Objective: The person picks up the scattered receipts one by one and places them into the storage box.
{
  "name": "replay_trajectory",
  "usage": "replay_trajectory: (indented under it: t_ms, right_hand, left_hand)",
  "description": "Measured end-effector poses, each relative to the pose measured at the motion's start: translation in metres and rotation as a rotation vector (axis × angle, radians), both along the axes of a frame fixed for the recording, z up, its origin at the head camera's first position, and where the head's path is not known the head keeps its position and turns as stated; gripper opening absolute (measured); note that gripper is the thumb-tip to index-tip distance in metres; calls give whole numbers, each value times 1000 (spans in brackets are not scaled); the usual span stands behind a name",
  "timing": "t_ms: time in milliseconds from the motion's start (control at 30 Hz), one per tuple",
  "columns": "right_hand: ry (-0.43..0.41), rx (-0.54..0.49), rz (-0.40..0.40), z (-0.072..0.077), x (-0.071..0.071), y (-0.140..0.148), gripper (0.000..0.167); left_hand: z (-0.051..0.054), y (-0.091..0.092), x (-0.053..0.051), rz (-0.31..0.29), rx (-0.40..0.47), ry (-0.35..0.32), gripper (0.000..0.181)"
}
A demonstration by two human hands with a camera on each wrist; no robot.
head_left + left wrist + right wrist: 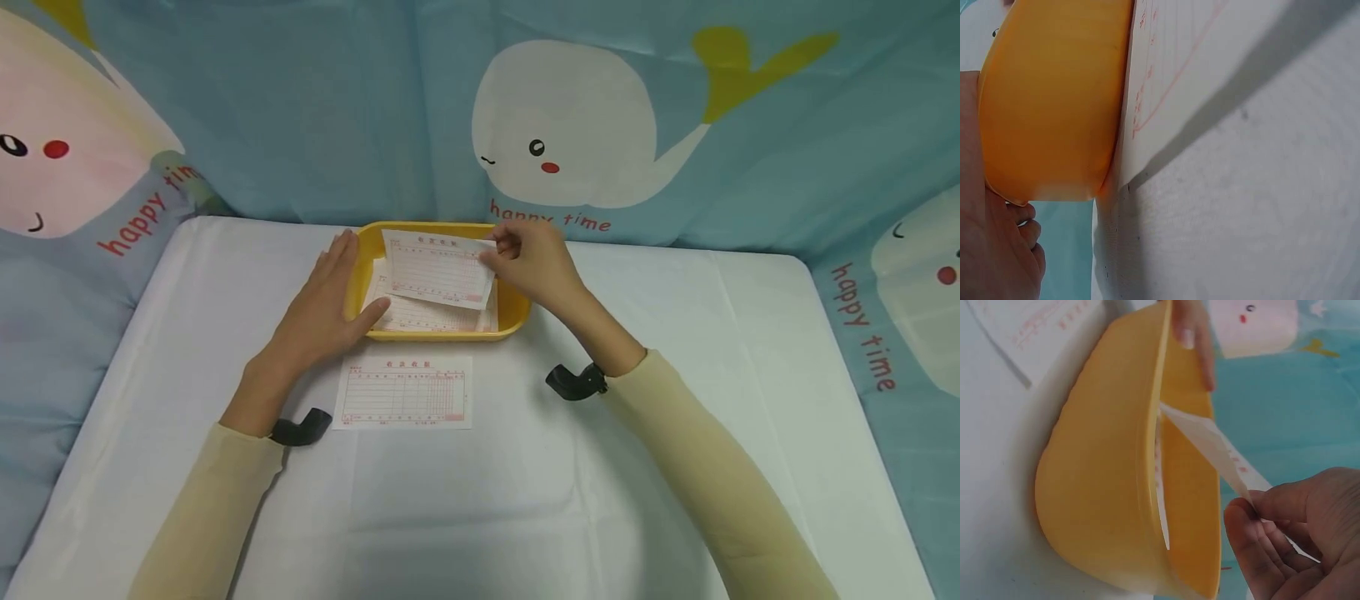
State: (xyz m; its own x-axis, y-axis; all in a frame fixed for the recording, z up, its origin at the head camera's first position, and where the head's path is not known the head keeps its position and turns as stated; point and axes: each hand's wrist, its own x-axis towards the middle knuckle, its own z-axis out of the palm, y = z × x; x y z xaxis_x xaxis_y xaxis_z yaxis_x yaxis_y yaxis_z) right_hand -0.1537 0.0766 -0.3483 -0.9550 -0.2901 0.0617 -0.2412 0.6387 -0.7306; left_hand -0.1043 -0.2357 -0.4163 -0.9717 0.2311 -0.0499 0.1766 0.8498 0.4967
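A yellow plastic basket [512, 322] holds several white receipt slips [420, 312] printed in red. With thumb and fingers my right hand [537, 260] pinches the right edge of one receipt slip [438, 268], lifted and tilted over the basket. The same slip [1225, 450] slants up from inside the basket to my fingers in the right wrist view. My left hand [318, 296] rests against the basket's left side with fairly straight fingers, its thumb reaching over the front rim. Another receipt slip [405, 393] lies flat on the table before the basket.
A white cloth covers the table [465, 517]. Behind it and at both sides hangs a blue curtain [337, 108] with whale prints. Black wrist cameras [576, 383] sit on both wrists, close above the table.
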Motion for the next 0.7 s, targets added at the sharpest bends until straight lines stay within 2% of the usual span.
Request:
replay_trajectory:
  t_ms: [300, 700]
  right_hand:
    - [3, 122, 31, -3, -18, -18, 23]
    - [24, 190, 23, -5, -23, -25, 22]
  left_hand:
    - [0, -1, 0, -1, 11, -3, 100]
    - [-2, -1, -1, 2, 4, 3, 101]
